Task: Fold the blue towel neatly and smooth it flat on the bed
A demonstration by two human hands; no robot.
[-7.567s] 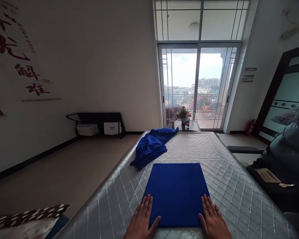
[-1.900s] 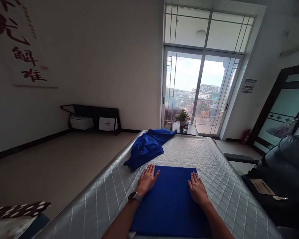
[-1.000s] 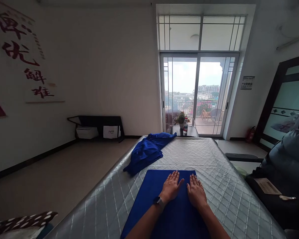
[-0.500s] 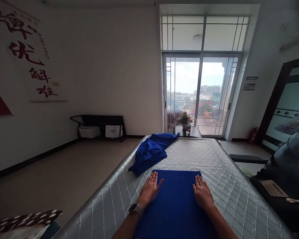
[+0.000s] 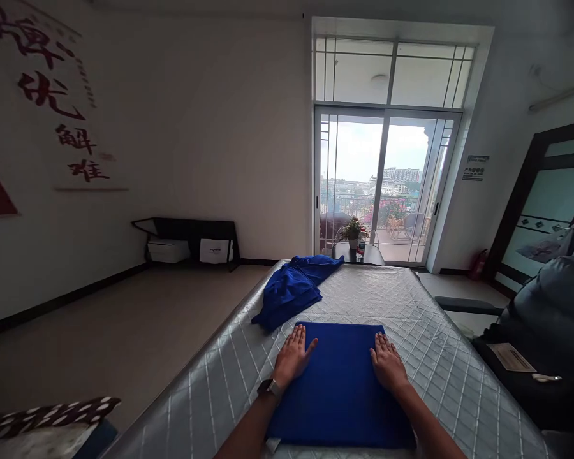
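Observation:
A flat, neatly squared blue folded cloth (image 5: 342, 389) lies in front of me on the silver quilted table cover (image 5: 220, 395). Along its left edge, near the far corner, my left hand (image 5: 293, 357) rests flat with the fingers stretched out and the thumb apart; a watch is on that wrist. My right hand (image 5: 390, 362) lies flat on the right edge in the same manner, fingers extended. A small whitish bit shows at the near left corner of the cloth. Beyond it, to the left, a crumpled blue garment (image 5: 291, 290) is heaped on the cover.
Past the far edge stands a small dark table with a potted plant (image 5: 353, 231) and a bottle (image 5: 361, 244). At right is a black chair (image 5: 550, 319) with a card (image 5: 511, 357) on its seat. A patterned cushion (image 5: 48, 417) sits at lower left.
The view has shifted slightly, so more of the cloth's near edge shows. Both hands stay flat on its sides, with hardly any movement against it.

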